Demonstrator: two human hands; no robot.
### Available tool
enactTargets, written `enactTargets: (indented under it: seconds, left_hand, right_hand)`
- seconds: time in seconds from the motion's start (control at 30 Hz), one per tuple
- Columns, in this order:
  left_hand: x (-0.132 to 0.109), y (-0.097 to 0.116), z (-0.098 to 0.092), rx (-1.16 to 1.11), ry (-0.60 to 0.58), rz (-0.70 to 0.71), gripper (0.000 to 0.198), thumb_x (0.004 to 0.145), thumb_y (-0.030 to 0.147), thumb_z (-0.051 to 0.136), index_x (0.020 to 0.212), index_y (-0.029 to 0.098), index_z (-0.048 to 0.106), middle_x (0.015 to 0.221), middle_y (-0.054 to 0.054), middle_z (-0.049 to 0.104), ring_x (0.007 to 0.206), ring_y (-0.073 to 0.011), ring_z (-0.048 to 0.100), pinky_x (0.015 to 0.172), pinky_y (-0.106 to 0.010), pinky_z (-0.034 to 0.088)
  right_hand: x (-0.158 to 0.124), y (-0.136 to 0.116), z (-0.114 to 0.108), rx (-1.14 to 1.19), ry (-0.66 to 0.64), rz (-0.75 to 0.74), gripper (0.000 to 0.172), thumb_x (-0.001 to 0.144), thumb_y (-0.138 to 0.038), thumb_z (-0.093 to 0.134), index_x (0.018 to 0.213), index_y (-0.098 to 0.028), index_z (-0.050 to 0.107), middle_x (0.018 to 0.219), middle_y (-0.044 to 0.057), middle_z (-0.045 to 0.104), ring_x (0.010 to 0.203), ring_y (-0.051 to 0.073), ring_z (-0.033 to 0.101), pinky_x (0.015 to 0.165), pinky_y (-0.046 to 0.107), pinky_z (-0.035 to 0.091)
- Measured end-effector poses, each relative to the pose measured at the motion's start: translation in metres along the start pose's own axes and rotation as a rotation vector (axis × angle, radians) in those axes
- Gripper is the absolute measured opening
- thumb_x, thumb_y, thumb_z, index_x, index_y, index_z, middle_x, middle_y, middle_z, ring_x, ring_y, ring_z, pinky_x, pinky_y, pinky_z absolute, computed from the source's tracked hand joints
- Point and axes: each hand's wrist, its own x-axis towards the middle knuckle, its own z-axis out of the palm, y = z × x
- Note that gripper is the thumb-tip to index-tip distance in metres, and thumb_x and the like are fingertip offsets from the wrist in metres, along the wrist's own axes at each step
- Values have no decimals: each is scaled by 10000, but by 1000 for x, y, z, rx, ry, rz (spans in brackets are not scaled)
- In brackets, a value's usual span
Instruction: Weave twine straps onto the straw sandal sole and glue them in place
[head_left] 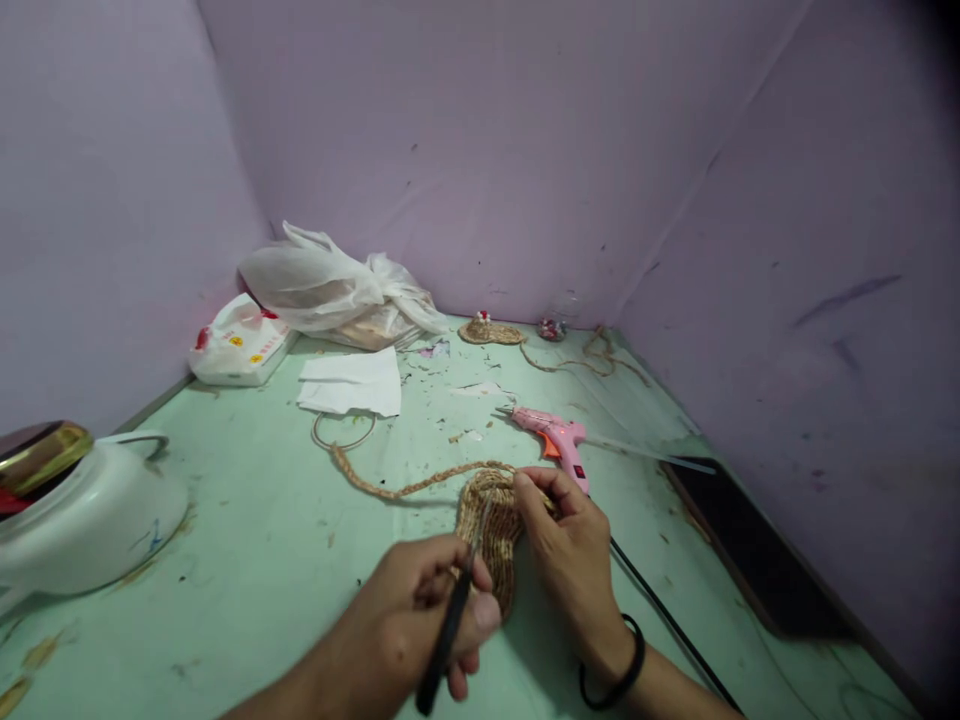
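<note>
My left hand (427,620) is closed around a slim tool with a black handle (450,635) and a thin metal shaft, whose tip lies against a woven straw piece (506,535). The exact kind of tool is hard to make out. The straw piece is brown and ribbed with coiled rows. At its upper right edge my right hand (566,540) pinches it between thumb and fingers. A braided straw cord (405,490) runs left from the piece to a thin ring (343,430). Just beyond my right hand lies a pink glue gun (551,435) with a clear glue stick.
White paper (352,382), a tissue pack (244,345) and a tied plastic bag (337,285) lie at the back left. A white pot-like container (97,520) stands left. Farther back is another straw piece (491,332) with beads. A black phone-like slab (757,550) lies right.
</note>
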Motion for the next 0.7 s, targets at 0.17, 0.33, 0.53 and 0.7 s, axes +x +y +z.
enactTargets:
  seconds: [0.17, 0.33, 0.53, 0.7]
  left_hand:
    - [11, -14, 15, -27, 2, -5, 226, 720, 286, 578, 895, 171, 494, 685, 3, 571, 575, -113, 564, 440, -174, 377]
    - [18, -11, 13, -26, 19, 62, 155, 724, 238, 546, 839, 144, 505, 619, 12, 540, 487, -94, 519, 399, -180, 386]
    - [20, -13, 13, -29, 27, 45, 163, 685, 179, 535, 840, 140, 502, 623, 9, 551, 489, -97, 524, 400, -186, 404]
    - [19, -9, 13, -53, 37, 35, 204, 634, 138, 539, 836, 137, 516, 655, 5, 551, 558, -106, 543, 443, -185, 401]
  right_hand:
    - [-7, 5, 3, -54, -29, -70, 188, 769, -335, 540, 682, -177, 595, 623, 11, 611, 587, 158, 558, 551, 265, 441]
    - [-15, 11, 8, -132, -89, -233, 156, 768, -273, 548, 647, -190, 599, 590, -2, 603, 572, 156, 543, 595, 292, 415]
    - [-14, 10, 7, -195, -64, -424, 145, 748, -222, 577, 611, -183, 599, 540, -16, 556, 552, 151, 501, 618, 312, 369]
    - [-15, 13, 6, -185, -90, -451, 126, 756, -212, 582, 636, -178, 600, 576, -7, 565, 587, 156, 513, 633, 318, 360]
